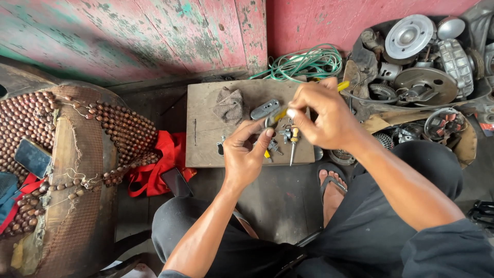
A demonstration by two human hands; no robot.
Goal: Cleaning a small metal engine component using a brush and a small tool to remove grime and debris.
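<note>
While the right hand [321,116] closes around a screwdriver with a yellow handle [342,86], its tip is brought down to a small metal part [271,122] pinched between the thumb and fingers of the left hand [247,152], both held just above the middle of a low wooden board [206,128] on the floor. Judging from this, the work on the small part is under way rather than finished: the tool is on it, and other pieces lie loose on the board, so some of the job seems left. Those pieces include a grey oblong metal cover [265,109] just beyond the hands, a second screwdriver [293,141] with its shaft pointing toward the board's near edge, and a crumpled brown rag [230,105] nearer the far edge. The left half of the board is mostly bare wood, which gives room to set things down. Off the far right corner sits a coil of green wire [309,62], and to the right a heap of engine parts [422,62] crowds close to the right arm, leaving little room that way. To the left lie a red cloth [162,159] and a beaded seat cover [77,134] with a phone [32,157] on it. A sandalled foot [332,185] rests near the board's near right corner.
</note>
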